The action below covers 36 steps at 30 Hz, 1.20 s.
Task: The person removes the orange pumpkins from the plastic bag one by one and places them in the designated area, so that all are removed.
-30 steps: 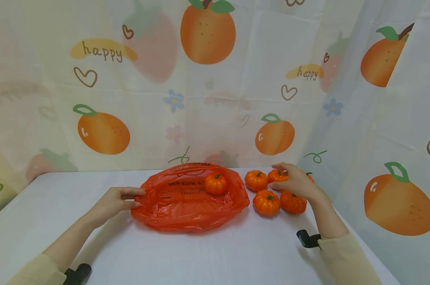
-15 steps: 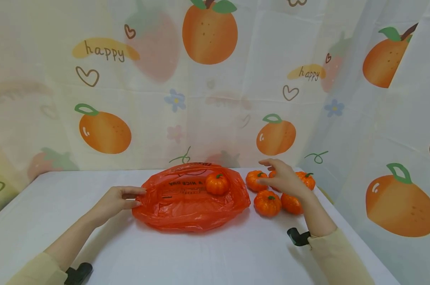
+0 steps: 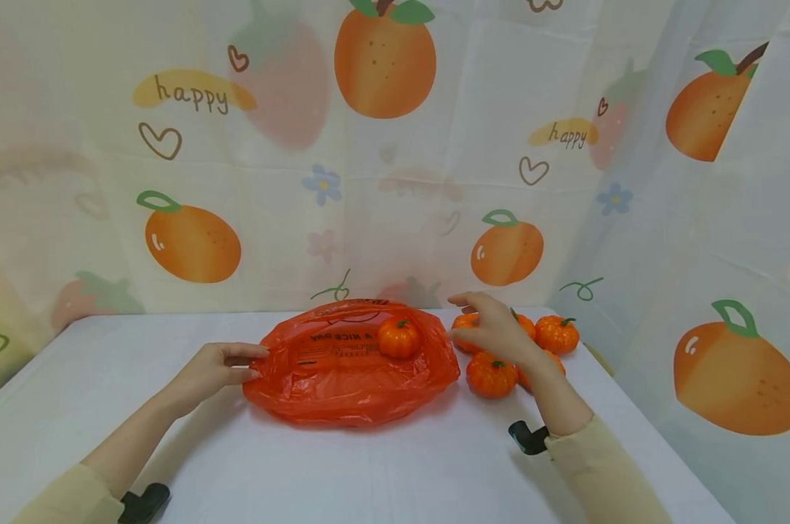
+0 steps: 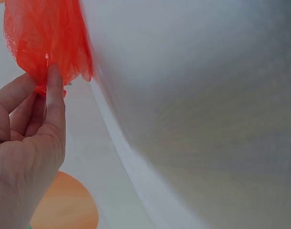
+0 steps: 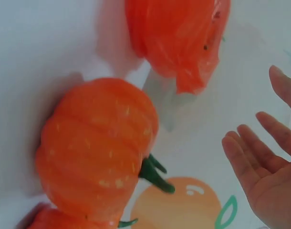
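My left hand point(image 3: 205, 375) pinches the left edge of a red plastic bag point(image 3: 329, 407) between thumb and fingers; the left wrist view shows the bag's gathered edge point(image 4: 45, 43) at the fingertips. Inside the bag's wide mouth, toward its right, sits a small orange pumpkin point(image 3: 399, 338) with a green stem. My right hand point(image 3: 496, 327) hovers over the loose pumpkins, close to the bag's right edge, with nothing in it. Its fingers are spread and relaxed in the right wrist view, apart from the nearest pumpkin point(image 5: 100, 148). It partly hides a pumpkin point(image 3: 465, 322) at the back.
Several pumpkins stand grouped right of the bag, among them a front one point(image 3: 492, 375) and a far right one point(image 3: 557, 335). All rest on a white-covered table point(image 3: 342, 473). A fruit-print curtain point(image 3: 395, 182) hangs behind and along the right side.
My right hand has moved left from over the right-hand pumpkins toward the bag, uncovering the far right pumpkin. My left hand and the bag have stayed in place.
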Each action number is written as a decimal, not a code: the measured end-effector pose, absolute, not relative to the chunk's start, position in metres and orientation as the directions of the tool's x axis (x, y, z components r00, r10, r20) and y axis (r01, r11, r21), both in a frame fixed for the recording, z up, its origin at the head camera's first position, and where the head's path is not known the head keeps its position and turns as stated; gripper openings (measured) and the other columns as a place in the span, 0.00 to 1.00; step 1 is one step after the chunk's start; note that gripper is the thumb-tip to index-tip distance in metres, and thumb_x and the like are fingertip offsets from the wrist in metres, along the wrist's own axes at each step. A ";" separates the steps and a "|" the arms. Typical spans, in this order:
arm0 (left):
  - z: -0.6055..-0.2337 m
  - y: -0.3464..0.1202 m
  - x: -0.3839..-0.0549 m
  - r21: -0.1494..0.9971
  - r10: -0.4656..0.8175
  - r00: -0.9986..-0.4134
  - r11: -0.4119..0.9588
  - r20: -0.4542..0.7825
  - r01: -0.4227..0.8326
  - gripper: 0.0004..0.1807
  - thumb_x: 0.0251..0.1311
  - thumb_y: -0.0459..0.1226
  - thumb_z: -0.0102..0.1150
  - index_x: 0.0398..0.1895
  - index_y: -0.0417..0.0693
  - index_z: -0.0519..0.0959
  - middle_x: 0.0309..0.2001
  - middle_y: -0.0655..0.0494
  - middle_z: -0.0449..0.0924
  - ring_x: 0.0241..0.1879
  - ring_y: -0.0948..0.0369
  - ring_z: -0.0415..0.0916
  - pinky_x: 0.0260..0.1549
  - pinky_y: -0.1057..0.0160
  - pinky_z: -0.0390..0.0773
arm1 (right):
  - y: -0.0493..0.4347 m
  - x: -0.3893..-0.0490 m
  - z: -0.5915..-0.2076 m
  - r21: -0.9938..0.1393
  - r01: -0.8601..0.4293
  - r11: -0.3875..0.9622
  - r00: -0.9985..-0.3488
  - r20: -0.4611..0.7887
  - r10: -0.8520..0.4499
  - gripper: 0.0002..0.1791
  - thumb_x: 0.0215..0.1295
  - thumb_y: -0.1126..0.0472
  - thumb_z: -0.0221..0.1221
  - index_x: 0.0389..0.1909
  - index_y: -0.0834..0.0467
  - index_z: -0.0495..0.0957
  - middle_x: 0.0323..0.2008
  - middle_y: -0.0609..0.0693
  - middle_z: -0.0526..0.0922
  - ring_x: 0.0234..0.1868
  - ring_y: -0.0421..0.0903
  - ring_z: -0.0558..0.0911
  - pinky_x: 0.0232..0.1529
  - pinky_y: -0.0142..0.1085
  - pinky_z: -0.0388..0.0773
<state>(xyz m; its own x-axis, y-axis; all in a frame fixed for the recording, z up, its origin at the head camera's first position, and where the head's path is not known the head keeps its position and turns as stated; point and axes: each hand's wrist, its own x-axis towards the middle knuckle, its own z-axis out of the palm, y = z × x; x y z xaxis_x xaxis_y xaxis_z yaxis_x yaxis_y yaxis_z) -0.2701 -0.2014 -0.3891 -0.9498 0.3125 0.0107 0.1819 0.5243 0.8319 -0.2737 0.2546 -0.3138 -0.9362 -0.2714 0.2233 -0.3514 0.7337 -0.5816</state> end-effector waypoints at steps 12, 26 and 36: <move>-0.391 -0.202 -0.271 0.834 0.310 -0.951 0.523 0.008 0.177 0.23 0.64 0.34 0.59 0.62 0.39 0.76 0.63 0.37 0.76 0.61 0.43 0.75 0.47 0.63 0.86 | 0.228 -0.277 -0.329 -0.594 -0.403 0.696 -0.915 0.234 -0.329 0.33 0.59 0.55 0.69 0.65 0.57 0.72 0.62 0.55 0.77 0.61 0.57 0.75 0.60 0.54 0.77; -0.393 -0.202 -0.272 0.833 0.309 -0.951 0.525 0.003 0.173 0.23 0.64 0.35 0.59 0.63 0.40 0.76 0.63 0.37 0.76 0.62 0.43 0.74 0.47 0.62 0.86 | 0.196 -0.285 -0.343 -0.527 -0.429 0.733 -0.903 0.256 -0.345 0.34 0.58 0.55 0.70 0.65 0.59 0.72 0.64 0.56 0.77 0.65 0.57 0.75 0.66 0.54 0.73; -0.390 -0.202 -0.271 0.834 0.310 -0.951 0.522 0.009 0.178 0.23 0.64 0.35 0.59 0.62 0.39 0.76 0.63 0.37 0.76 0.61 0.43 0.75 0.47 0.64 0.85 | 0.181 -0.292 -0.349 -0.557 -0.380 0.738 -0.925 0.244 -0.292 0.33 0.57 0.56 0.70 0.64 0.59 0.73 0.64 0.56 0.76 0.66 0.57 0.74 0.68 0.54 0.71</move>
<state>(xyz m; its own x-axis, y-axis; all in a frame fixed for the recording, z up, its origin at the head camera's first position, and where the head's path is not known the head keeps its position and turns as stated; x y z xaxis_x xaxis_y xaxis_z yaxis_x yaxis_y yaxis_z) -0.2711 -0.2019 -0.3903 -0.9506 0.3102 0.0086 0.1780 0.5224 0.8339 -0.2917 0.1807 -0.3486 -0.9249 -0.2916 0.2441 -0.3799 0.7382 -0.5575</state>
